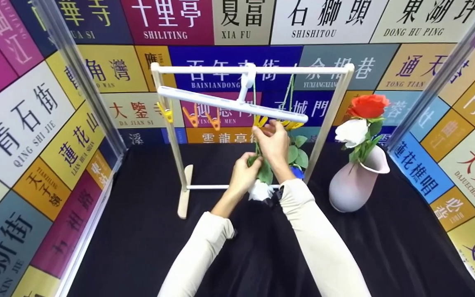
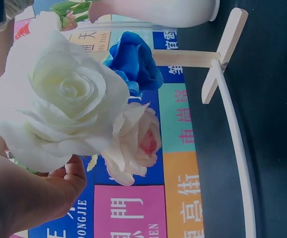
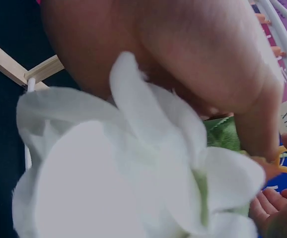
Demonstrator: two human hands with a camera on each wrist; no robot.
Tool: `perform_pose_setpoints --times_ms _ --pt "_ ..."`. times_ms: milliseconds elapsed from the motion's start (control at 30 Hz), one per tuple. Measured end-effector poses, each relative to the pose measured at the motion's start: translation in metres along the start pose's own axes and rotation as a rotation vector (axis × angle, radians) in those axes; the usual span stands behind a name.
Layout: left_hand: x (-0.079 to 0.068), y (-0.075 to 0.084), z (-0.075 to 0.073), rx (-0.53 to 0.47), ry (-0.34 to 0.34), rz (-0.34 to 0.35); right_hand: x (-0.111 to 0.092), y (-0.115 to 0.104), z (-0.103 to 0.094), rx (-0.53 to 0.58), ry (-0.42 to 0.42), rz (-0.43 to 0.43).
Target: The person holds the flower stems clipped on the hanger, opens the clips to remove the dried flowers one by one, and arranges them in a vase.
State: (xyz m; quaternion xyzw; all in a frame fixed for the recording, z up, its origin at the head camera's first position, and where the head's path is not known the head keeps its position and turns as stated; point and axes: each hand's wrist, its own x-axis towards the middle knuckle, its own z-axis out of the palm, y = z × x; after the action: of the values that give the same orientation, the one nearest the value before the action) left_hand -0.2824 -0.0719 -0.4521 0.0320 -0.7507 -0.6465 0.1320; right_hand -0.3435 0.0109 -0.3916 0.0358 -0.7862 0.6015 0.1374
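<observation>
A white rose (image 1: 261, 192) hangs head down below the tilted white hanger (image 1: 221, 100). My left hand (image 1: 245, 172) grips its stem among the green leaves, just above the bloom. Higher up, my right hand (image 1: 273, 142) pinches a yellow clip (image 1: 261, 121) under the hanger bar, near the stem's upper end. The white bloom (image 2: 66, 94) covers part of the hands in the left wrist view. Behind it hang a blue rose (image 2: 133, 64) and a pale pink rose (image 2: 138, 144). In the right wrist view, the white petals (image 3: 99, 173) hide much of the grip.
The hanger hooks over a wooden rack (image 1: 204, 70). Orange clips (image 1: 212, 120) and another yellow clip (image 1: 167, 114) dangle from its raised left side. To the right, a pinkish-white vase (image 1: 355, 187) holds a red rose (image 1: 368, 106) and a white one. Black cloth (image 1: 146, 247) covers the table.
</observation>
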Motion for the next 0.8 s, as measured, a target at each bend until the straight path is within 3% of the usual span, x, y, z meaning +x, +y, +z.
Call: perform_pose_setpoints --times_ms 233,633,800 --pt "-0.001 -0.001 0.000 0.027 -0.001 0.009 0.005 0.003 0.007 0.071 0.030 0.008" --pt "0.000 -0.001 -0.001 0.012 -0.001 0.036 0.007 -0.005 0.016 -0.051 0.190 -0.002" --pt "0.000 -0.002 -0.003 0.024 0.004 0.043 0.006 -0.007 0.018 -0.054 0.206 0.018"
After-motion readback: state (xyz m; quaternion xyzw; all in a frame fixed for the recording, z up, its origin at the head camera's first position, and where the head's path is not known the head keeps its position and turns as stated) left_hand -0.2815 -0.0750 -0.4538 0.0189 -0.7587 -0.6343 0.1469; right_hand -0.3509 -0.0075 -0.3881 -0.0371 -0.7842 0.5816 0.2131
